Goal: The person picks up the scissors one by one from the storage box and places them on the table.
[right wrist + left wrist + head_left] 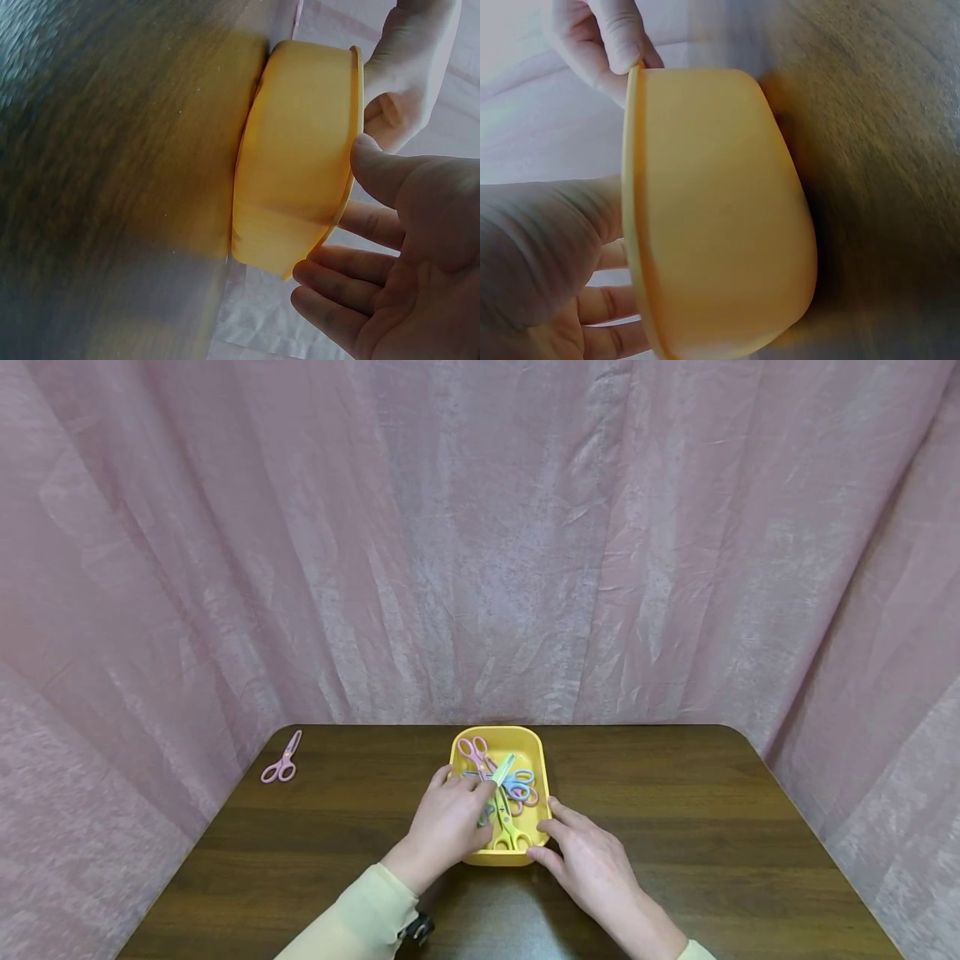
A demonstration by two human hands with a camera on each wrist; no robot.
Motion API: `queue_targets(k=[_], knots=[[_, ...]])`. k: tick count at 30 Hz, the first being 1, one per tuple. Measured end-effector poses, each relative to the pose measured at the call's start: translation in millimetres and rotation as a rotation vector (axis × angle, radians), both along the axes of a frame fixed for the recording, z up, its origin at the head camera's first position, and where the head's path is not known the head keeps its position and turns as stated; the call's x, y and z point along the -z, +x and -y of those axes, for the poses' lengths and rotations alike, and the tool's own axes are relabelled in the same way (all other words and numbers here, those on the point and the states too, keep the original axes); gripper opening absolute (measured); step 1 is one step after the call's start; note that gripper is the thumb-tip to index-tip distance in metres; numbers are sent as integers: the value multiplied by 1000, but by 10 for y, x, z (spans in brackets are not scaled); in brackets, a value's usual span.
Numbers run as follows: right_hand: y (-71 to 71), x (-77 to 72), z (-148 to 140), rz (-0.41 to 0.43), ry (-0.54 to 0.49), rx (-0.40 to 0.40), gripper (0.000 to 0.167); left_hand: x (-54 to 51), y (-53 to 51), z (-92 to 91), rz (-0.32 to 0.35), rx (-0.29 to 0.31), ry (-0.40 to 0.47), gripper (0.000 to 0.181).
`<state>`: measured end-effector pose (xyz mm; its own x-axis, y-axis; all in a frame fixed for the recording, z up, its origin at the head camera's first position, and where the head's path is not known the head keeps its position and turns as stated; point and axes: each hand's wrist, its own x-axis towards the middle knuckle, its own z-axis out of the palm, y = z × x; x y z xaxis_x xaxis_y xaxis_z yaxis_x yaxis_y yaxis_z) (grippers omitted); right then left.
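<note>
Several small scissors lie in a yellow plastic tub [501, 858]. My left hand [446, 818] reaches over the tub's left side, thumb and index finger spread about the handles of mint-green scissors [504, 768]. Some of its fingertips are hidden inside the tub. Next to it lie yellow-green scissors [512, 837], blue-handled scissors [517, 785] and pink scissors [474, 750]. At the near right corner my right hand [592, 856] holds the tub, its thumb on the rim [355, 112] and its fingers along the side wall.
Another pair of pink scissors [282, 762] lies at the far left of the dark wooden table [360, 793]. A pink curtain [480, 543] hangs behind the table and along both sides.
</note>
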<state>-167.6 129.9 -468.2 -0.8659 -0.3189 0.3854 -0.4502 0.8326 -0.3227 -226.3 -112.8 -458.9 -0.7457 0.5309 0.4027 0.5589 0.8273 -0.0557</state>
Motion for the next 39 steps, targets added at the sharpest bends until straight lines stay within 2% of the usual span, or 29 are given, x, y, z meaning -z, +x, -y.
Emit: queue_targets(k=[8, 18, 24, 33, 39], knots=[[-4, -1, 5, -7, -2, -6, 33, -47, 86, 127, -12, -33, 76, 49], [-6, -15, 3, -5, 4, -3, 33, -133, 174, 275, -10, -63, 120, 53], [-9, -16, -1, 8, 5, -2, 33, -101, 208, 405, -25, -88, 130, 53], [-8, -3, -5, 16, -5, -4, 32, -51, 258, 553, 4, -120, 158, 56], [-5, 0, 0, 16, -5, -5, 32, -37, 299, 647, -50, -124, 183, 56]])
